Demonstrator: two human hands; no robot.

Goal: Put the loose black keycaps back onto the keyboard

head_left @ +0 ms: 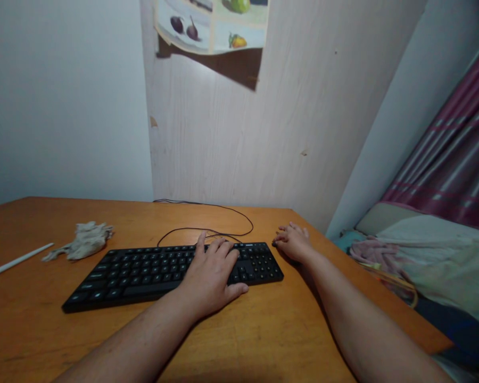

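A black keyboard (151, 274) lies at a slant on the wooden desk. My left hand (211, 274) rests palm down across its right-hand half, fingers spread over the keys and thumb stretched out past the front edge. It covers part of the keys. Just beyond the keyboard's right end is my right hand (293, 242), low over the desk. Its fingers are partly bent, and at the tips on the left a small dark piece (274, 244) shows, too small to name. A thin black cable (223, 206) loops behind the keyboard.
To the left lie a crumpled greyish cloth (88, 240) and a white stick-like object (19, 260). A wall panel (231, 149) with a fruit picture (211, 32) rises behind the desk (255, 340). Past the desk's right edge are a bed with bedding (423, 260) and a purple curtain (451, 143).
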